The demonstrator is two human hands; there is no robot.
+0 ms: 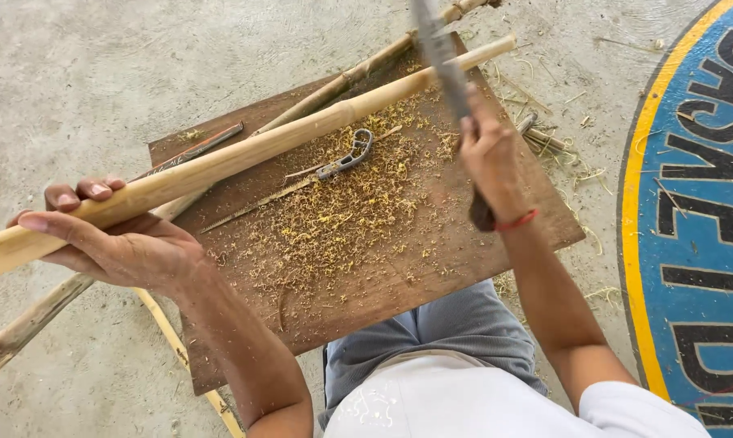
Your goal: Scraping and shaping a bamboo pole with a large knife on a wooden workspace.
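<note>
Person wore a plain white short-sleeved shirt (472, 405), sleeve edge visible on the right upper arm, with a faint pale print near the lower front. Grey fabric trousers or shorts (455, 332) covered the lap, with seam lines showing. A thin red thread bracelet (515, 221) circled the right wrist. Both forearms were bare, no gloves, watch or rings seen on the left hand (111, 243) or right hand (488, 154). Fingernails were short and unpainted. Face not in view.
</note>
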